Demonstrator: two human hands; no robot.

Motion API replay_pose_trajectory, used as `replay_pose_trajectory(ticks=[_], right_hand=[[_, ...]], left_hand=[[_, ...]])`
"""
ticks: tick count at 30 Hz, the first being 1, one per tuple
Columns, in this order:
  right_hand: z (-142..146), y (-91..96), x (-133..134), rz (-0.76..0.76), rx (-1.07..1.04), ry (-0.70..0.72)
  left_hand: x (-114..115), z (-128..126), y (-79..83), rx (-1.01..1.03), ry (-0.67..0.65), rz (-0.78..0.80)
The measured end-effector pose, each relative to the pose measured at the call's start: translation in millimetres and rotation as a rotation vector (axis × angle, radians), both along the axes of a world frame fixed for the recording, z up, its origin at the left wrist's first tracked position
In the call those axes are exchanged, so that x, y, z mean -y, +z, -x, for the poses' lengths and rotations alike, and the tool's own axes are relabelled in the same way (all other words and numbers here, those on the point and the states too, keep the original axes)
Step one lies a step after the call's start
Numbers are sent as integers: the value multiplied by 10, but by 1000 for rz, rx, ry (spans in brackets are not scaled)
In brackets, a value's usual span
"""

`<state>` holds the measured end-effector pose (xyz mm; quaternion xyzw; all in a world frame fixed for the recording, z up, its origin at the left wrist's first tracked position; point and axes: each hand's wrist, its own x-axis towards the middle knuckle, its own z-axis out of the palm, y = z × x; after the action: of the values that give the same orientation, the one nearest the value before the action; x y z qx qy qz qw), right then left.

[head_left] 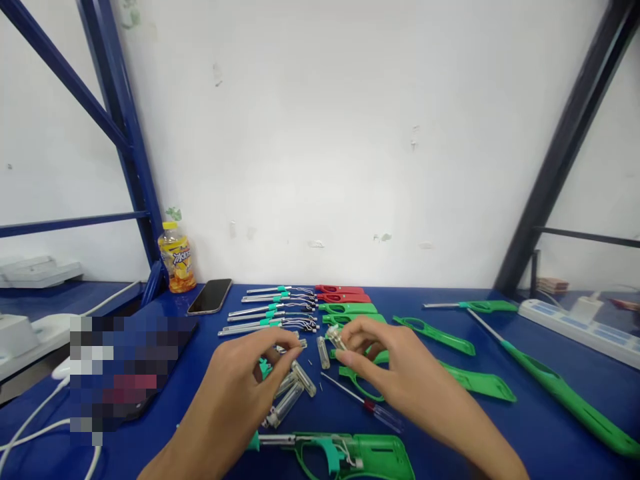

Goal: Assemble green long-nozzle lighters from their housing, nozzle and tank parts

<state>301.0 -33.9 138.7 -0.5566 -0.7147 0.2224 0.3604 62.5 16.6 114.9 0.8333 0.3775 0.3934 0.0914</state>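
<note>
My left hand (250,370) is closed in a pinch. A small clear piece (303,342) shows at its fingertips; whether they grip it I cannot tell. Between the thumb and fingers of my right hand (380,353) is a clear plastic lighter tank (336,336), partly hidden. Another clear tank (323,353) lies between my hands, and several clear tanks (287,403) are heaped below my left hand. A screwdriver (383,413) with a red and clear handle lies below my right hand. Nearest me is an opened green lighter body (380,457) with a teal trigger (330,455).
Metal lighter rods (255,315) with teal parts and wires lie in rows behind my hands, beside red casings (343,298) and green casings (450,339). Long green lighters (560,387) and a power strip (575,327) are right. A phone (211,296) and bottle (177,260) stand left.
</note>
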Motion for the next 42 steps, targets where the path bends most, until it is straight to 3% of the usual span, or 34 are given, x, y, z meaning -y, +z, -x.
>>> replay_pose_trajectory(ticks=[3,11,19,30,42], right_hand=[[38,-13,9,-1,-29,41],[47,-29,-11,-123,5,69],[-16,-89,-44,-169,74,49],[-3,-89,-59,-202,89,100],[-9,-93,-72,-216,99,100]], left_hand=[[11,-6,10,207,9,-6],[136,-94,83,353,-65,163],[102,-119,79,365,9,314],[77,-119,-30,339,-68,478],[64,-135,-40,341,-106,507]])
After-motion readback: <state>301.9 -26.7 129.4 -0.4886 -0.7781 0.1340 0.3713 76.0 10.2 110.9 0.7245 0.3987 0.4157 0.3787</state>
